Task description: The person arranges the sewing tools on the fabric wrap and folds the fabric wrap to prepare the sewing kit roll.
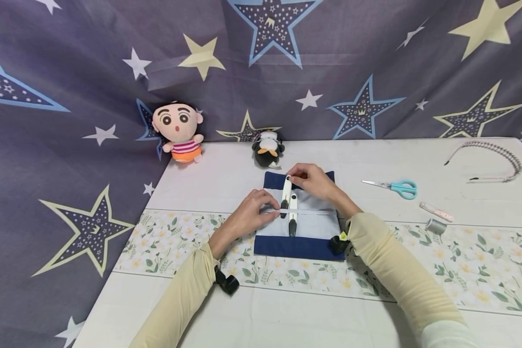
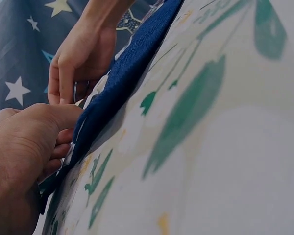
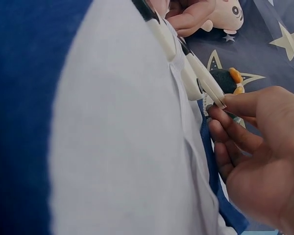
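Note:
A grey cloth (image 1: 313, 227) with navy bands along its far and near edges lies flat, a narrow white strap (image 1: 313, 211) running across it. Two slim white tools with black ends, of a kind that does not show, lie side by side over its middle. My right hand (image 1: 313, 181) pinches the far white end of the left tool (image 1: 286, 188), whose black end reaches the strap. The other tool (image 1: 293, 212) passes under the strap. At the left, my left hand (image 1: 255, 212) pinches the strap between thumb and fingers; the right wrist view shows its fingers (image 3: 191, 17) beside the tools.
Behind the cloth sit a penguin plush (image 1: 268, 147) and a doll (image 1: 180, 130). To the right lie turquoise-handled scissors (image 1: 402, 188), a pink-and-white stick-like item (image 1: 436, 211), a grey thread spool (image 1: 436, 226) and a headband (image 1: 504, 157). A star-patterned curtain (image 1: 261, 92) hangs behind.

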Available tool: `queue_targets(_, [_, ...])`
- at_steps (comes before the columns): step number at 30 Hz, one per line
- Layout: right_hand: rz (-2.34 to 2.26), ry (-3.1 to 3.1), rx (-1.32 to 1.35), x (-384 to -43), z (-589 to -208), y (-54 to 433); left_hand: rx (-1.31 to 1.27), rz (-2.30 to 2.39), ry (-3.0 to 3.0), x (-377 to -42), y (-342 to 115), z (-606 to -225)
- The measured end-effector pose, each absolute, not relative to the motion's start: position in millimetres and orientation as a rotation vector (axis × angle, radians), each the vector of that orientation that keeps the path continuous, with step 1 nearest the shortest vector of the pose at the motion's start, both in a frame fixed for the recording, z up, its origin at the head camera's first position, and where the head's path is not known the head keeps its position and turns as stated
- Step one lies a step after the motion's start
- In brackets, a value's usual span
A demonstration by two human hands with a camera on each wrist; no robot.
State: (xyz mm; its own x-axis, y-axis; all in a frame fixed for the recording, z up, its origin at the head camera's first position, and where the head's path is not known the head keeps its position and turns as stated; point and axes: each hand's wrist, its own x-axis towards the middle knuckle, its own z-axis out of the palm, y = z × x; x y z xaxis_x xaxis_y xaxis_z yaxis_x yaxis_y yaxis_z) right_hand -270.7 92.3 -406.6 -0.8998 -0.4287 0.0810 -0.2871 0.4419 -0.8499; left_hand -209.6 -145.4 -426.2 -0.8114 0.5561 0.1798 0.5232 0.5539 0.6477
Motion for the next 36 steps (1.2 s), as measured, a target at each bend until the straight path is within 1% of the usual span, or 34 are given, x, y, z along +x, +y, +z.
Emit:
queue_targets(27, [-1.376,2.533,-0.761,-264.7,-407.4,91.3,0.963,1.128,2.736,-209.4,-145.0,-425.3])
queue_targets(36, [-1.232,2.584,-0.924,-265.0,-408.7,91.1,0.987,1.114,2.74,-209.8,-144.8,-425.4])
